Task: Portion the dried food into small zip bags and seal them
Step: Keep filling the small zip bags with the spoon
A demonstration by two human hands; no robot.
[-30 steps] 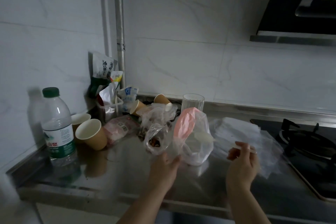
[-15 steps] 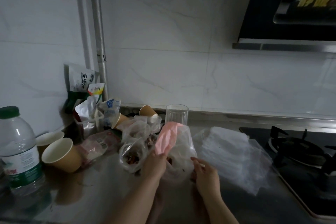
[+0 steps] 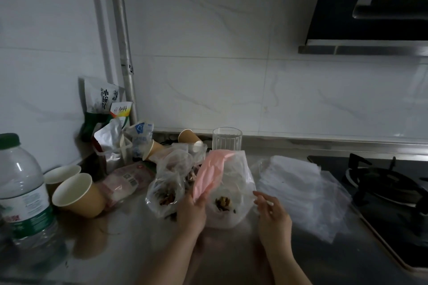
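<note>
Tabletop (image 3: 129,250): water bottle (image 3: 22,194) far left, paper cups (image 3: 77,195) right of it, food bags (image 3: 227,194) centre, zip bag stack (image 3: 301,190) right, stove (image 3: 389,194) far right, glass (image 3: 227,139) behind.

Pink bag (image 3: 208,176) beside clear bag (image 3: 234,192), brown dried food (image 3: 223,203) inside. Tan paper cup (image 3: 77,195), white inside. Bottle (image 3: 22,190): green cap, green-white label. Table (image 3: 139,250) grey steel. Wall (image 3: 220,53) white, faint grey veining. Stove (image 3: 391,183) black.

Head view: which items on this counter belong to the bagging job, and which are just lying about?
In use: left hand gripping pink-and-clear bag; dried food; right hand; stack of zip bags.
Lying about: water bottle; paper cups; glass; snack packets.
</note>
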